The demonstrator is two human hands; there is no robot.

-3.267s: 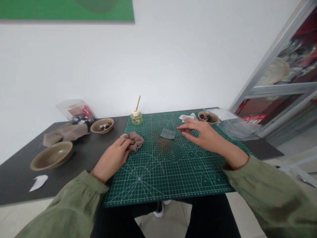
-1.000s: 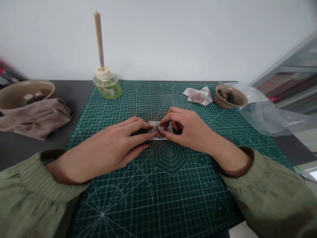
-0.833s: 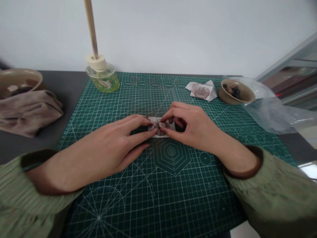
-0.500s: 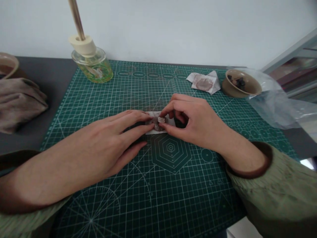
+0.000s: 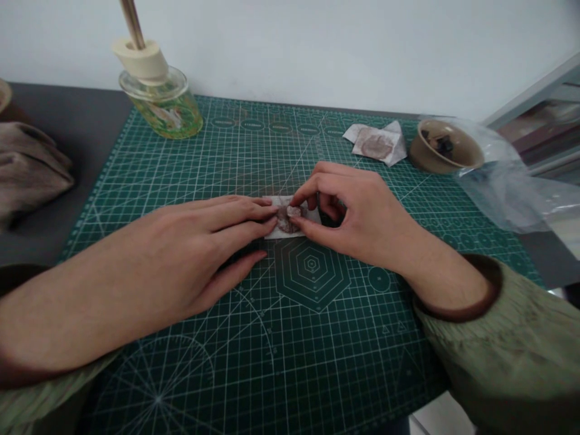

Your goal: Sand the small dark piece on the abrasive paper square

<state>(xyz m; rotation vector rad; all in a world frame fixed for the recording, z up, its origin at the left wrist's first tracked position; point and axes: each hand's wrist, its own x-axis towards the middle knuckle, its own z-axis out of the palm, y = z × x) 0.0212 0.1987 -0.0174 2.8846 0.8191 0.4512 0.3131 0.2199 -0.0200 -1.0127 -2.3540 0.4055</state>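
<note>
Grey tabletop is backed by a white wall and largely covered by a green cutting mat; moving room is offered toward its near edge. Stained paper at mid-mat is pressed by the left hand, fingers extended, nothing gripped. Over it, a small pale lump is pinched between the right hand's thumb and forefinger. The far right corner is occupied by a bowl. A bird is pictured on the bottle; mat lettering is too small to read.

passage: mat, between bottle and far paper | blocking centre: left hand, right hand; right: bowl
</note>
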